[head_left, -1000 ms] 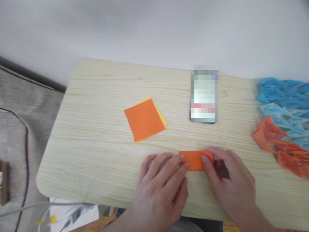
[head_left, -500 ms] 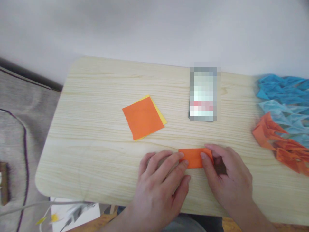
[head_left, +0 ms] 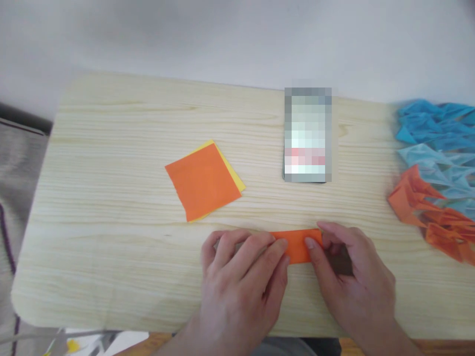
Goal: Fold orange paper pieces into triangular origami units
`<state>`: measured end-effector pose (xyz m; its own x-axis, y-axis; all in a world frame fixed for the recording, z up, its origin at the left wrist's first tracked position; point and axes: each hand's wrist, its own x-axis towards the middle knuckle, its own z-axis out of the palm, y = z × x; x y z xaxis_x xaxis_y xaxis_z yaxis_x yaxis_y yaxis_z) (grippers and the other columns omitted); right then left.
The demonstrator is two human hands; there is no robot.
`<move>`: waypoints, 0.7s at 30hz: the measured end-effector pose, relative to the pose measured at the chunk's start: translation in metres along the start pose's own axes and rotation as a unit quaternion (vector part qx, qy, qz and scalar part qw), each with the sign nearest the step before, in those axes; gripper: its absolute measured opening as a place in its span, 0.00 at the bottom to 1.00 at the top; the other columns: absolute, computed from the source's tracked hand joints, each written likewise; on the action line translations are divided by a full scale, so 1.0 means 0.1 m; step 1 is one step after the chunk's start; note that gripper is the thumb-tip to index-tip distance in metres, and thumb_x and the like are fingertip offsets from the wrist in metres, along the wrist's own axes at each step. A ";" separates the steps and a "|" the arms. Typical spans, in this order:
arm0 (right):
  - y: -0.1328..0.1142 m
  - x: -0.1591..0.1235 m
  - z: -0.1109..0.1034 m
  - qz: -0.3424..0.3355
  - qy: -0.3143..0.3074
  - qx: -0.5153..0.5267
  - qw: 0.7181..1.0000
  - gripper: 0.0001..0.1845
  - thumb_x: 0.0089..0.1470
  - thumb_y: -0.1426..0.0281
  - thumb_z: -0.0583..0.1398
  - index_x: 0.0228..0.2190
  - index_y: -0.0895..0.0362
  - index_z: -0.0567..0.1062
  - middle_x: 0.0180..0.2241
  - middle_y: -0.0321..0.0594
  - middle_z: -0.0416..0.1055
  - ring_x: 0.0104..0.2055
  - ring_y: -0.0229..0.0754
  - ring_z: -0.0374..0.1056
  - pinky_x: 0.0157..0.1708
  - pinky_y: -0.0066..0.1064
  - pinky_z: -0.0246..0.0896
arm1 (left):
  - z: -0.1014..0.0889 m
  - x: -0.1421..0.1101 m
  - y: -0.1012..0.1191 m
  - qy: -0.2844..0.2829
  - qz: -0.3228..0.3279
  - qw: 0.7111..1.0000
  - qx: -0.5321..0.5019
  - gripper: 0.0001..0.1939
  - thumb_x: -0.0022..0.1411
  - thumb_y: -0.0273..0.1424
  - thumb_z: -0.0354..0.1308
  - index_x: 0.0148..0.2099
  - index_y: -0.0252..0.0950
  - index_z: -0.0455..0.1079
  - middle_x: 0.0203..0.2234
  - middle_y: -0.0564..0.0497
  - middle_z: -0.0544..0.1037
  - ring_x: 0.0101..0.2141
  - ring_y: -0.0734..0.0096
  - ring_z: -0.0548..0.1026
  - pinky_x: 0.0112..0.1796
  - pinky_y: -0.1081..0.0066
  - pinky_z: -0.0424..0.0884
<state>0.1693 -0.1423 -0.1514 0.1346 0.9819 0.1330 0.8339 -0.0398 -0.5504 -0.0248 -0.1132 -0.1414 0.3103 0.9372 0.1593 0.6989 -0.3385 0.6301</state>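
A small folded orange paper strip [head_left: 296, 243] lies on the light wooden table [head_left: 111, 257] near its front edge. My left hand [head_left: 245, 284] rests on the strip's left end, fingers bent and pressing it down. My right hand [head_left: 352, 282] pinches the strip's right end between thumb and index finger. Most of the strip's middle shows between the two hands.
A square orange sheet [head_left: 202, 181] lies on a yellow sheet [head_left: 233, 173] at the table's middle. A phone [head_left: 307, 136] lies behind the hands. Folded blue paper pieces [head_left: 434, 133] and folded orange paper pieces [head_left: 430, 212] are heaped at the right edge.
The view has shifted, so the table looks larger and the sheets sit further left. Both hands stay on the orange strip, pressed a little closer together.
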 end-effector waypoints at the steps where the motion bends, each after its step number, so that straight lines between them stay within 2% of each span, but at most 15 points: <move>1: 0.00 0.00 0.00 0.002 -0.001 0.000 1.000 0.19 0.61 0.71 0.65 0.53 0.50 0.73 0.35 0.35 0.73 0.36 0.41 0.69 0.40 0.37 0.65 | 0.00 0.00 0.00 0.002 0.002 1.000 0.000 0.13 0.62 0.28 0.69 0.49 0.46 0.80 0.42 0.57 0.84 0.44 0.64 0.73 0.51 0.55 0.64; 9: 0.00 0.02 0.00 0.003 -0.014 0.000 1.000 0.17 0.61 0.71 0.65 0.51 0.51 0.74 0.35 0.34 0.73 0.35 0.40 0.68 0.40 0.37 0.64 | 0.01 0.00 0.00 0.007 0.000 1.000 0.004 0.12 0.62 0.27 0.69 0.48 0.45 0.80 0.43 0.57 0.84 0.44 0.64 0.73 0.51 0.55 0.65; 21: -0.03 0.05 -0.01 0.023 0.002 -0.004 1.000 0.13 0.61 0.68 0.65 0.48 0.50 0.75 0.33 0.33 0.74 0.33 0.39 0.69 0.38 0.36 0.65 | 0.02 -0.02 -0.01 0.010 0.003 1.000 0.012 0.12 0.62 0.28 0.69 0.48 0.45 0.79 0.43 0.53 0.83 0.46 0.61 0.74 0.51 0.55 0.66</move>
<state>0.1675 -0.1369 -0.1483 0.1748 0.9783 0.1112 0.8308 -0.0859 -0.5499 -0.0246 -0.1154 -0.1439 0.3020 0.9366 0.1777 0.7127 -0.3457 0.6103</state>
